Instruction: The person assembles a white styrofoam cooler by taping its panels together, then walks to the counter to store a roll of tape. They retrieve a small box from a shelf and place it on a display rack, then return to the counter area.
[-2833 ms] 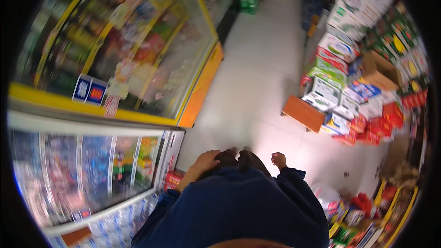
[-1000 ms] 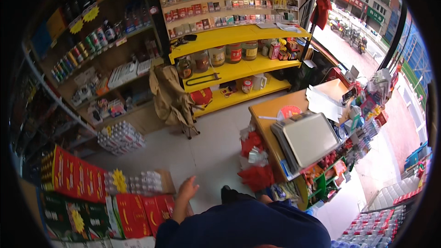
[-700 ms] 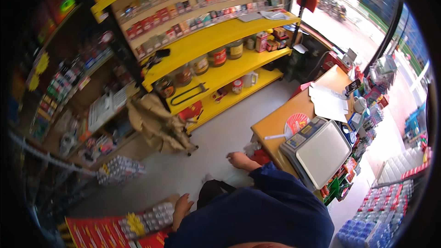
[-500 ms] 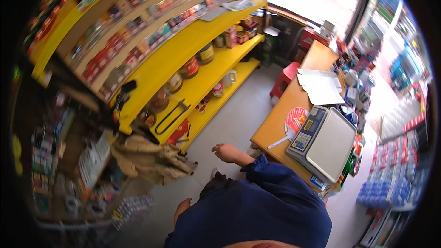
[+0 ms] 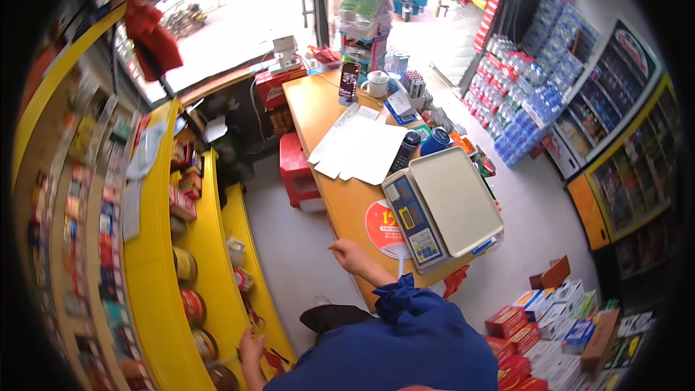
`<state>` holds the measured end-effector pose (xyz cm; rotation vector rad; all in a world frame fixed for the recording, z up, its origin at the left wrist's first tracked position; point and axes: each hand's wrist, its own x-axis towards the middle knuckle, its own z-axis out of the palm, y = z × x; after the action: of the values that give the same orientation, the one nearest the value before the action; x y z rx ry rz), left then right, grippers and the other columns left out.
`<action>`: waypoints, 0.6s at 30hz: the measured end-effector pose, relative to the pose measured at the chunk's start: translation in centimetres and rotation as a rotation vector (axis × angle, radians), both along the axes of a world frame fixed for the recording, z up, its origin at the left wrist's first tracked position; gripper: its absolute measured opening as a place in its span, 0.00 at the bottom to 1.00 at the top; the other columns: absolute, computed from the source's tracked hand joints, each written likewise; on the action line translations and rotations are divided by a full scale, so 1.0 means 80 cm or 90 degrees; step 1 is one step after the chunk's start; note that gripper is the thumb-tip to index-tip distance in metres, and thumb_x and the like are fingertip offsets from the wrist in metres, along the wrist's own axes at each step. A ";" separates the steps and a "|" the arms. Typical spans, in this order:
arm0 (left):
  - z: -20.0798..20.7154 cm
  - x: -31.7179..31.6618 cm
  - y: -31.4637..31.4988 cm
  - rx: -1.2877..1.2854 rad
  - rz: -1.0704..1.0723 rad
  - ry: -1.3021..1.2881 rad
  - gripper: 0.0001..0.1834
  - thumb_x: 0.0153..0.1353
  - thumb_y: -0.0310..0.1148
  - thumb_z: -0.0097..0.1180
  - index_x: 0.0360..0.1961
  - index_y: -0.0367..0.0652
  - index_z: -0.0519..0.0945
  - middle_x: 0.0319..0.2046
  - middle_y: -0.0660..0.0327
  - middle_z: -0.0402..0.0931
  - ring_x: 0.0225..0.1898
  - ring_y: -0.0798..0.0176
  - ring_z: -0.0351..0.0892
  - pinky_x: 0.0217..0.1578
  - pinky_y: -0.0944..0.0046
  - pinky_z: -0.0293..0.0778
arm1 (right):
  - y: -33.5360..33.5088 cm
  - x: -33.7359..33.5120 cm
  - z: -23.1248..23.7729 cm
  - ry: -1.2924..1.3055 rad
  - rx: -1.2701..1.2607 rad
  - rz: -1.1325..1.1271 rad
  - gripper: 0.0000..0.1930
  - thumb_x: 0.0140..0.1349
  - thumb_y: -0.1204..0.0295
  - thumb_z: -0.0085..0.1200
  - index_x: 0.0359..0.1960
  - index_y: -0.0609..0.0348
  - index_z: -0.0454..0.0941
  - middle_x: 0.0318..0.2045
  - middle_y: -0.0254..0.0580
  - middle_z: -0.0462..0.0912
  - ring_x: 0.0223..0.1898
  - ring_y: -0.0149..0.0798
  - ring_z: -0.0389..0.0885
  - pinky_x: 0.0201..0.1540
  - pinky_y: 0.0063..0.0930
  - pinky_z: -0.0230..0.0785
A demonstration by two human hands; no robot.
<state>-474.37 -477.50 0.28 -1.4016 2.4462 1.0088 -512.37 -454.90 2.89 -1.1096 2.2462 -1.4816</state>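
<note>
My right hand [image 5: 352,256] hangs in the air beside the near left edge of the wooden counter [image 5: 334,146]. Its fingers are loosely bent and nothing shows in them. Closest to it lies a round red-and-white hand fan [image 5: 384,228] with a white handle. Right of the fan stands a weighing scale [image 5: 455,201] with a broad pale pan. My left hand [image 5: 251,348] hangs low beside the yellow shelves [image 5: 153,228], its fingers loosely apart and apparently holding nothing. Jars [image 5: 192,307] stand on a shelf near it.
White papers [image 5: 360,146], an upright phone [image 5: 349,84], a white lidded mug [image 5: 376,84] and a dark handset [image 5: 405,150] are on the counter. A red stool [image 5: 297,170] stands left of it. Boxes [image 5: 512,340], bottle packs [image 5: 523,105] and a drinks cooler [image 5: 604,101] are at right.
The view has swung right, bringing the boxes and cooler in. My right hand is now beside the counter edge near the fan; my left hand appears close to the yellow shelves.
</note>
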 end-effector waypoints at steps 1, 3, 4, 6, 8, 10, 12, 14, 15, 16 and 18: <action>-0.018 -0.034 -0.023 0.016 -0.070 0.004 0.28 0.50 0.30 0.63 0.55 0.38 0.71 0.50 0.48 0.75 0.51 0.48 0.75 0.52 0.55 0.69 | -0.019 -0.022 -0.003 0.031 0.001 -0.061 0.08 0.57 0.75 0.51 0.38 0.57 0.78 0.35 0.47 0.80 0.38 0.51 0.78 0.40 0.39 0.71; 0.001 -0.109 -0.030 0.101 -0.161 -0.097 0.29 0.54 0.34 0.62 0.57 0.40 0.70 0.51 0.49 0.74 0.53 0.48 0.73 0.54 0.56 0.68 | -0.052 -0.052 -0.010 0.057 0.031 -0.194 0.08 0.57 0.75 0.51 0.38 0.58 0.78 0.35 0.47 0.79 0.38 0.51 0.78 0.39 0.38 0.71; -0.006 -0.124 -0.047 0.160 -0.297 0.016 0.29 0.55 0.35 0.62 0.58 0.40 0.69 0.51 0.49 0.75 0.53 0.49 0.74 0.54 0.56 0.68 | -0.075 -0.065 -0.010 0.066 0.023 -0.209 0.09 0.57 0.75 0.51 0.40 0.57 0.78 0.39 0.47 0.78 0.42 0.51 0.76 0.43 0.38 0.70; 0.014 -0.177 -0.077 0.270 -0.391 0.020 0.30 0.55 0.36 0.62 0.58 0.41 0.69 0.50 0.49 0.75 0.53 0.50 0.74 0.53 0.57 0.69 | -0.111 -0.083 -0.010 0.091 0.040 -0.255 0.12 0.56 0.75 0.52 0.43 0.56 0.77 0.46 0.49 0.75 0.49 0.51 0.72 0.49 0.39 0.67; 0.019 -0.220 -0.118 0.195 -0.410 -0.077 0.31 0.52 0.37 0.64 0.58 0.42 0.70 0.51 0.48 0.75 0.53 0.48 0.74 0.53 0.56 0.69 | -0.137 -0.106 0.001 0.144 0.083 -0.291 0.14 0.56 0.74 0.52 0.46 0.54 0.76 0.53 0.50 0.71 0.56 0.52 0.68 0.56 0.41 0.63; 0.002 -0.264 -0.174 0.040 -0.501 -0.122 0.32 0.50 0.39 0.65 0.57 0.42 0.71 0.52 0.48 0.73 0.54 0.47 0.73 0.54 0.55 0.69 | -0.159 -0.135 0.000 0.187 0.147 -0.325 0.17 0.55 0.74 0.53 0.48 0.53 0.75 0.58 0.50 0.66 0.60 0.53 0.63 0.60 0.44 0.57; -0.007 -0.324 -0.215 0.056 -0.536 -0.120 0.32 0.51 0.38 0.64 0.57 0.41 0.71 0.52 0.48 0.74 0.54 0.47 0.73 0.53 0.55 0.69 | -0.171 -0.176 -0.023 0.237 0.204 -0.365 0.21 0.56 0.71 0.53 0.53 0.51 0.73 0.62 0.49 0.61 0.65 0.53 0.56 0.64 0.51 0.50; -0.011 -0.370 -0.250 0.085 -0.578 -0.100 0.31 0.51 0.38 0.63 0.57 0.42 0.70 0.51 0.48 0.74 0.53 0.47 0.73 0.53 0.55 0.70 | -0.190 -0.207 -0.034 0.247 0.248 -0.401 0.22 0.56 0.68 0.53 0.55 0.50 0.72 0.63 0.48 0.60 0.66 0.53 0.55 0.64 0.54 0.48; -0.011 -0.399 -0.263 0.096 -0.605 -0.080 0.31 0.52 0.38 0.63 0.57 0.42 0.70 0.51 0.48 0.74 0.53 0.47 0.73 0.52 0.55 0.70 | -0.200 -0.218 -0.038 0.258 0.269 -0.417 0.22 0.57 0.66 0.53 0.56 0.50 0.71 0.64 0.48 0.60 0.66 0.53 0.54 0.65 0.56 0.47; -0.015 -0.428 -0.277 0.105 -0.618 -0.088 0.30 0.53 0.38 0.62 0.57 0.42 0.70 0.51 0.48 0.74 0.53 0.46 0.74 0.52 0.55 0.70 | -0.206 -0.233 -0.046 0.229 0.309 -0.412 0.24 0.59 0.60 0.50 0.59 0.47 0.69 0.66 0.46 0.57 0.68 0.52 0.50 0.65 0.59 0.42; -0.001 -0.484 -0.294 0.083 -0.680 -0.074 0.30 0.53 0.37 0.61 0.57 0.43 0.70 0.51 0.47 0.74 0.52 0.46 0.74 0.51 0.55 0.71 | -0.217 -0.247 -0.055 0.175 0.384 -0.422 0.25 0.61 0.59 0.49 0.60 0.46 0.67 0.67 0.44 0.55 0.69 0.51 0.47 0.67 0.58 0.39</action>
<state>-513.09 -500.99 0.23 0.0009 2.4080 0.7282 -532.12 -472.27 -1.54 -0.4112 3.1391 -0.6986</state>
